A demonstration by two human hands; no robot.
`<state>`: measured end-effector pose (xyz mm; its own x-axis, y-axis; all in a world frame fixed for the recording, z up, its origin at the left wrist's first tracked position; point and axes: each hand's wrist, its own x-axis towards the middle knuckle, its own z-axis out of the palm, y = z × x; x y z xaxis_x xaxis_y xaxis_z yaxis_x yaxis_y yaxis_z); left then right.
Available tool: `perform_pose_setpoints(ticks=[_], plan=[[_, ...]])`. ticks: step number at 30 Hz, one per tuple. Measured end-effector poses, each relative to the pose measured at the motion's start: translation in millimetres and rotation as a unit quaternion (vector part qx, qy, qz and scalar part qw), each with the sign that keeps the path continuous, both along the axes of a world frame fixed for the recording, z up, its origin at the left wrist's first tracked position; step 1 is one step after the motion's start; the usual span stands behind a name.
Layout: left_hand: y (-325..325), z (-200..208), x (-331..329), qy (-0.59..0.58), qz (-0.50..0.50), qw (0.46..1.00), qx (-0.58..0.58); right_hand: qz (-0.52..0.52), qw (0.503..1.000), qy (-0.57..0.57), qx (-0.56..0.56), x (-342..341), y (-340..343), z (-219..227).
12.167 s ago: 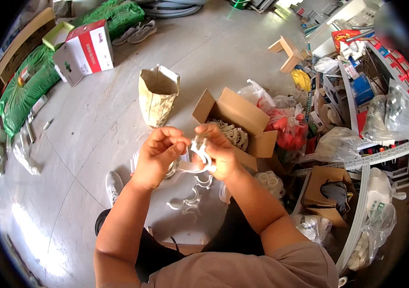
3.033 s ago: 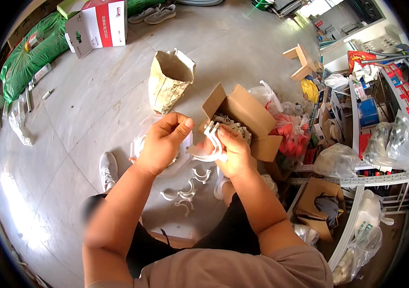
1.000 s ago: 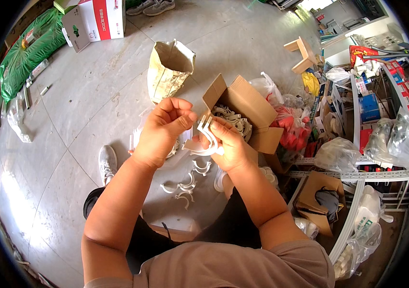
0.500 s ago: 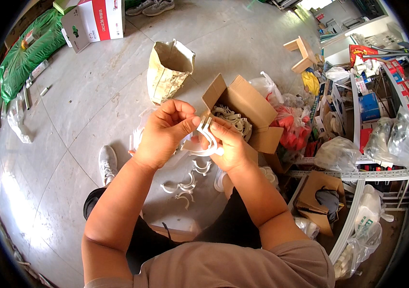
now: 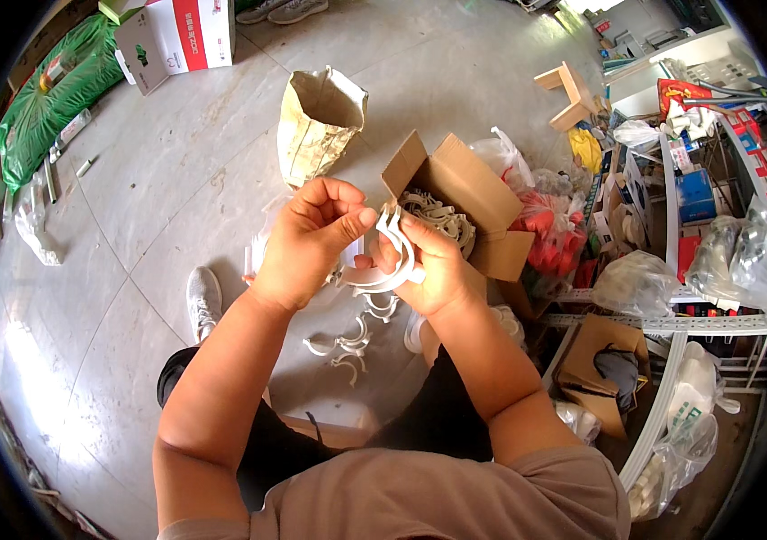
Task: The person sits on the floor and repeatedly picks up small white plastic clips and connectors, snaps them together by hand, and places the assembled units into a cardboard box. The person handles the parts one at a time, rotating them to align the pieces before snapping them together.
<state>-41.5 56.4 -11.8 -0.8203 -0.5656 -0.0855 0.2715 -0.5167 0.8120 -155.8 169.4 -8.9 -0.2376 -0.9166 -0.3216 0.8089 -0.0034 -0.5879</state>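
Note:
My right hand (image 5: 445, 274) grips a white plastic pipe clamp (image 5: 373, 285), a curved open ring, with the thumb near its upper end. My left hand (image 5: 298, 247) is beside that upper end, thumb and fingers pinched together; whatever is between the fingertips is too small to make out. Below the hands, several loose white clamp halves (image 5: 354, 344) lie on the floor between my legs. Just beyond my right hand, an open cardboard box (image 5: 482, 189) holds many white clamps (image 5: 442, 219). My left forearm and hand partly hide white pieces and clear plastic behind them.
An open yellowish paper sack (image 5: 307, 148) stands ahead. To the right are a bag of red parts (image 5: 547, 236), a small wooden stool (image 5: 572, 97) and crowded metal shelving (image 5: 717, 321). A green sack (image 5: 50, 108) and a white-and-red carton (image 5: 190, 40) sit at far left.
The clamp in my right hand has turned and dropped slightly, showing more of its ring. My left hand has risen a little and stays pinched near its upper end.

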Motion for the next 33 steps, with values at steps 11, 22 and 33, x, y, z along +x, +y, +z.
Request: perform_pose_setpoints(ticks=[11,22,33], plan=[[-2.6,1.5,3.4,0.014,-0.023,0.999,-0.021,0.02,0.999,0.035,0.034,0.5,2.1,-1.4],[4.7,-2.7,2.9,0.05,0.036,0.956,-0.286,0.114,0.986,-0.124,-0.021,-7.6,7.3,-0.5],[4.4,-3.3,1.8,0.037,0.088,0.895,-0.436,0.149,0.977,-0.15,-0.017,-11.4,8.7,-0.7]])
